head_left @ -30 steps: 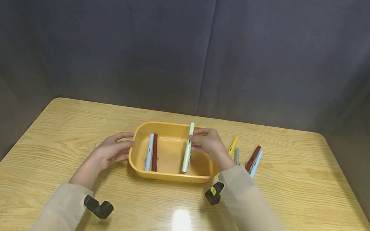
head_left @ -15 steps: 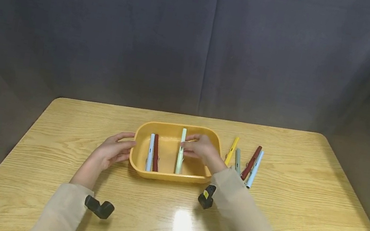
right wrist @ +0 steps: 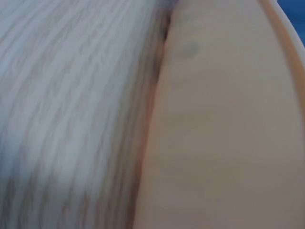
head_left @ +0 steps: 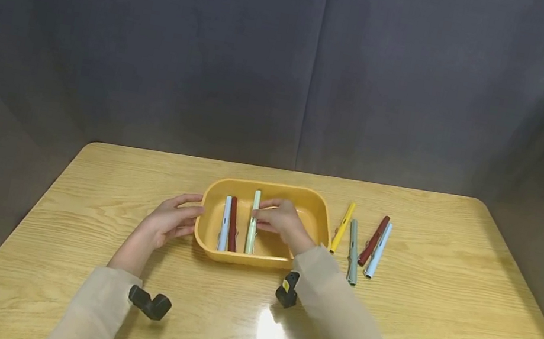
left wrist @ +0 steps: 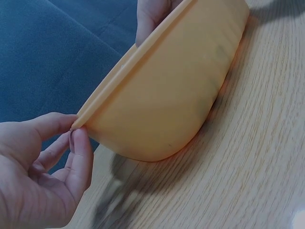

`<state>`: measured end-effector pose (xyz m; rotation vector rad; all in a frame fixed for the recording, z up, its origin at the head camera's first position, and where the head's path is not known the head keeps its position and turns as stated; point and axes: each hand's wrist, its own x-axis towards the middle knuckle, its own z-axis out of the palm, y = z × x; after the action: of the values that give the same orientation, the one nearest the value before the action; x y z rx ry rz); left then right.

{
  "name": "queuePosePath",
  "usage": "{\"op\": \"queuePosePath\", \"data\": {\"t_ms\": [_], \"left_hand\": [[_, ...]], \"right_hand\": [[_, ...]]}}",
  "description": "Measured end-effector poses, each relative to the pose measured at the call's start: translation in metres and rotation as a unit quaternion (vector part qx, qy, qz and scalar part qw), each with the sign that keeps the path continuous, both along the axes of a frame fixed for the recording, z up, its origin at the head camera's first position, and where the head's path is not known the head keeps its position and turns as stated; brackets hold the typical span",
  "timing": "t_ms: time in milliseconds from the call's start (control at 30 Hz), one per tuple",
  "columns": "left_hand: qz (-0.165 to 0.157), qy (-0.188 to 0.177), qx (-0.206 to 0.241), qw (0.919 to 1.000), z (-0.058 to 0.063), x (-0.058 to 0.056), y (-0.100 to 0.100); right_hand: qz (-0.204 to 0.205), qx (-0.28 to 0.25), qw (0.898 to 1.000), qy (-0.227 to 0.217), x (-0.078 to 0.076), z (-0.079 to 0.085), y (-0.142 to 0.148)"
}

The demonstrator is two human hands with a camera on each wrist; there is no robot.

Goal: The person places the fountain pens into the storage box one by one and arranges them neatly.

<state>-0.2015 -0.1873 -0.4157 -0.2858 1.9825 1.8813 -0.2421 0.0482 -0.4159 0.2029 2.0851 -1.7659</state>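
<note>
An orange-yellow plastic tub stands on the wooden table. At its left end my left hand pinches the rim between thumb and fingers, as the left wrist view shows on the tub wall. Inside the tub, my right hand holds a pale green pen by its middle, roughly parallel to the others. To its left lie a light blue pen and a dark red pen, side by side. The right wrist view has only the tub's outer wall and table, without the hand.
Right of the tub lie a yellow pen, a grey-green pen, another dark red pen and another light blue pen. A dark curtain hangs behind the table.
My right hand has moved left within the tub and lowered the pale green pen closer to the dark red one. My left hand stays at the rim.
</note>
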Motion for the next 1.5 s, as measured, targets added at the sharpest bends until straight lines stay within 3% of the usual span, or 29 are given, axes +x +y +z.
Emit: {"op": "queuePosePath", "data": {"t_ms": [500,667,800,833,933,1033,1067,1200,1500], "left_hand": [[-0.008,0.003,0.0,1.0,0.006,0.003,-0.002],[-0.009,0.003,-0.002,1.0,0.005,0.003,-0.002],[-0.009,0.003,0.001,1.0,0.005,0.003,-0.002],[-0.008,0.003,0.002,1.0,0.005,0.003,-0.002],[-0.006,0.001,0.003,1.0,0.006,0.003,-0.001],[-0.005,0.0,0.001,1.0,0.006,0.003,-0.001],[-0.004,0.0,0.001,1.0,0.006,0.003,-0.001],[-0.004,-0.001,-0.003,1.0,0.006,0.003,-0.001],[-0.004,0.0,-0.006,1.0,0.006,0.002,-0.001]], "right_hand": [[-0.035,-0.024,0.999,0.015,0.002,-0.01,-0.02],[-0.038,-0.011,0.999,0.006,0.001,-0.012,-0.024],[-0.024,-0.006,1.0,0.009,-0.007,-0.025,-0.024],[-0.013,-0.025,0.999,0.02,-0.014,-0.038,-0.022],[-0.003,-0.044,0.999,0.016,-0.018,-0.045,-0.021],[-0.004,-0.039,0.999,0.016,-0.015,-0.04,-0.022],[-0.012,-0.02,1.0,0.004,-0.007,-0.028,-0.025],[-0.012,-0.006,1.0,0.008,0.0,-0.018,-0.026],[-0.022,0.001,1.0,0.006,0.001,-0.016,-0.026]]}}
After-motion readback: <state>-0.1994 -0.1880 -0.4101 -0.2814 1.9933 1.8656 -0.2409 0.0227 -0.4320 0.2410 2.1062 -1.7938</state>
